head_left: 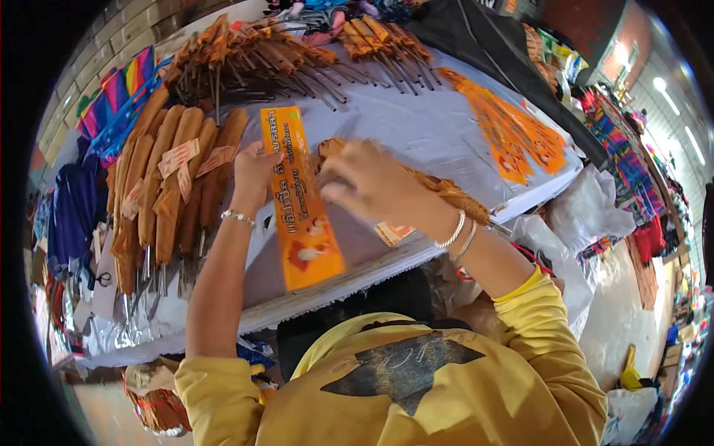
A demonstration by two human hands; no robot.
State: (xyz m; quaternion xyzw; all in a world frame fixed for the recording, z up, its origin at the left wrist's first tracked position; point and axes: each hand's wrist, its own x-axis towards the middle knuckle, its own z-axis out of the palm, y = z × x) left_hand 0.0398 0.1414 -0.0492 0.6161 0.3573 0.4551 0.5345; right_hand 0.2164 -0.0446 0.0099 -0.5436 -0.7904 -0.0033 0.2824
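My left hand (255,169) pinches the left edge of a long orange printed plastic sleeve (306,223), which hangs over the table's near part and looks flat. Just right of the sleeve is my right hand (363,177), its fingers bent but smeared by motion; whether they touch anything cannot be made out. A slim brown folded umbrella (455,195) lies slantwise on the table, partly hidden behind my right hand and forearm. Beside that forearm lies a small paper tag (394,233) with red print.
Several brown folded umbrellas (169,149) line the table's left side, some bearing paper tags. More with bare metal shafts (297,74) are heaped at the back. Further orange sleeves (506,126) lie on the right of the white-covered table (372,111). Clear plastic bags (591,208) stand beyond its right edge.
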